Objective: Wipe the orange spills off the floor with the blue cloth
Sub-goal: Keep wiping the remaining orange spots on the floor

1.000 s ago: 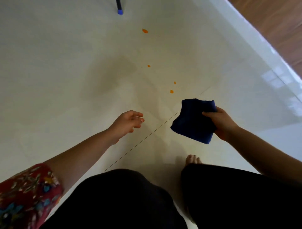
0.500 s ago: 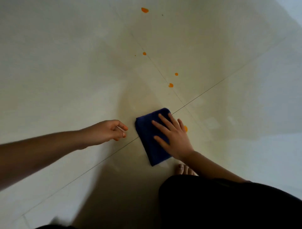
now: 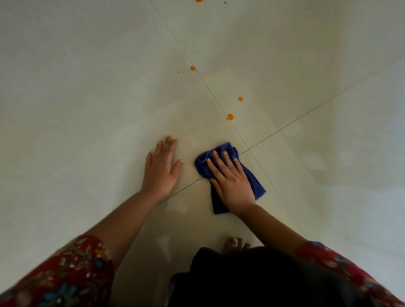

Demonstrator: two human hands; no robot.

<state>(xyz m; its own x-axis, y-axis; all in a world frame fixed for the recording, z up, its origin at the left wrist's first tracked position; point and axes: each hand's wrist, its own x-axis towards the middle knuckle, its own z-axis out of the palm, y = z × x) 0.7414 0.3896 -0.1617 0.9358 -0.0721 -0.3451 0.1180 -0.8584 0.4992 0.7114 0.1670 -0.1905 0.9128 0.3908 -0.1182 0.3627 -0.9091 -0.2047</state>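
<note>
Right hand [image 3: 232,184] lies palm-down, fingers spread and flat, pressing on the blue cloth [image 3: 254,181] without gripping it; cloth is bunched at its far end, flat on the pale tiled floor [image 3: 87,87], sitting just on the near side of the crossing of two grout lines [image 3: 285,128]; left hand [image 3: 161,166] is released, palm flat on the bare floor just beside the cloth, not touching it, fingers extended and holding nothing; orange spills are well clear of the cloth, farther out along the grout line: largest drop [image 3: 229,117] nearest, a smaller drop [image 3: 240,98] beyond it, another [image 3: 192,68] farther still with a tiny speck beside it, and one partly cut off at the frame's far edge [image 3: 198,0]; patterned red sleeves [image 3: 72,274] cover both upper arms; bare toes [image 3: 235,243] rest on the floor nearest the person, behind the right forearm.
</note>
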